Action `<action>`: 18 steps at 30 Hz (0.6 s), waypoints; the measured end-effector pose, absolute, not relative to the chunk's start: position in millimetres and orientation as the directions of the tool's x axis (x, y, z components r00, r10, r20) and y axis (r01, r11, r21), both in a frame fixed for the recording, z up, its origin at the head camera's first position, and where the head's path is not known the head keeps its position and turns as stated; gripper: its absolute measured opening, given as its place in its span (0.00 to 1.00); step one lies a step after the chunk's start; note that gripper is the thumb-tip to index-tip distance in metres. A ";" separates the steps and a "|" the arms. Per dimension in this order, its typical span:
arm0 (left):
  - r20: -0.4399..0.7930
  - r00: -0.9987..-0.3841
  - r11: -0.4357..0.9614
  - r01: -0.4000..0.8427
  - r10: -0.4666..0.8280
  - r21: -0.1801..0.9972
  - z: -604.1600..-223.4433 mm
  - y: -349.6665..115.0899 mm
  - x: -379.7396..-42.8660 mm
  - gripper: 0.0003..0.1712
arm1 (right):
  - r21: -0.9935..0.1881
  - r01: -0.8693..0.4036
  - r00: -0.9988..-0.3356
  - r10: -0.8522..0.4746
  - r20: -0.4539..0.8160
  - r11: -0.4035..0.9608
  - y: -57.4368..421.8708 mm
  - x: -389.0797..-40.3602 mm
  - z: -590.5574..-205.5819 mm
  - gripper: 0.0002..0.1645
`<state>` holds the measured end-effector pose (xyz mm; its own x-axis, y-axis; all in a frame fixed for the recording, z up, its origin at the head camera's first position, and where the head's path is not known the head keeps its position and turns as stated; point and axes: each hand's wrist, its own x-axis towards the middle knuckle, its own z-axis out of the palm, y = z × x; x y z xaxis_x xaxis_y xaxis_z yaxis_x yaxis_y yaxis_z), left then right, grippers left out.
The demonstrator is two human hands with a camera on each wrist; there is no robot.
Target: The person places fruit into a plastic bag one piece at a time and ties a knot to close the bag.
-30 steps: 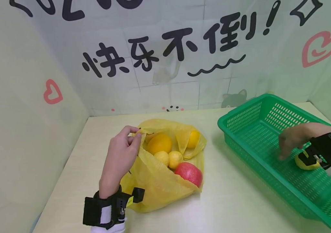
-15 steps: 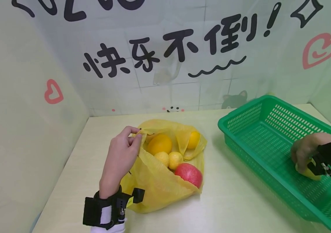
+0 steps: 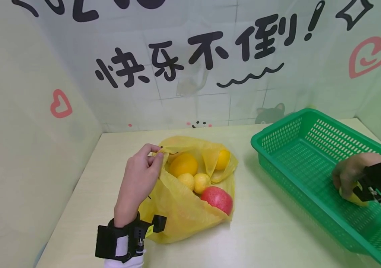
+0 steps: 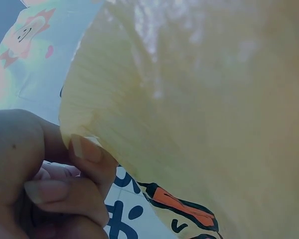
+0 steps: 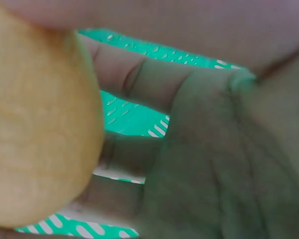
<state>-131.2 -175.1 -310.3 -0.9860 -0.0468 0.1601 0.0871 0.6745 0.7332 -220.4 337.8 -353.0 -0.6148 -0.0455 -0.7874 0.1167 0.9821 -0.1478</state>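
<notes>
My left hand (image 3: 140, 182) pinches the rim of a yellow plastic bag (image 3: 180, 219) between thumb and fingers, at the bag's upper left. In the left wrist view the thin, see-through bag (image 4: 199, 114) spreads away from the fingertips. Inside its mouth lie a large orange fruit (image 3: 184, 164), two small round yellow fruits (image 3: 202, 183), a red fruit (image 3: 218, 200) and another orange fruit (image 3: 223, 160) at the right. Down in the green basket, my right hand (image 3: 351, 171) grips a smooth yellow fruit (image 5: 40, 124) with thumb and fingers around it. The hand partly covers this fruit in the head view.
The green perforated basket (image 3: 297, 186) stands at the right of the pale table (image 3: 260, 223), its near end running out of view. A printed sheet (image 3: 190, 111) hangs behind the table, with side sheets at left and right.
My right hand has come down inside the basket, towards the near right, and taken hold of the yellow fruit. The left hand and bag have stayed in place.
</notes>
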 end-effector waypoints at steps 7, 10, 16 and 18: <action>0.164 -0.985 0.674 0.090 -0.046 0.733 -310.4 -175.6 -132.2 0.14 | -0.169 0.123 -0.607 -0.060 -0.792 0.978 338.3 -219.8 -353.6 0.12; 0.164 -0.985 0.674 0.091 -0.046 0.733 -311.1 -175.8 -132.5 0.14 | -0.156 0.114 -0.605 -0.056 -0.794 0.981 339.1 -220.5 -354.6 0.12; 0.160 -0.986 0.678 0.086 -0.047 0.730 -310.4 -175.9 -132.6 0.14 | -0.124 0.071 -0.644 -0.049 -0.764 0.990 341.6 -221.1 -349.3 0.18; 0.163 -0.985 0.680 0.088 -0.047 0.728 -310.4 -176.0 -132.8 0.15 | -0.148 0.054 -0.641 -0.080 -0.764 0.987 341.3 -222.8 -347.0 0.22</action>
<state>-132.8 -176.0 -310.4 -0.9854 -0.0473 0.1633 0.0880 0.6799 0.7280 -222.8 341.3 -347.0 -0.6406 -0.0796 -0.7637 0.0541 0.9875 -0.1484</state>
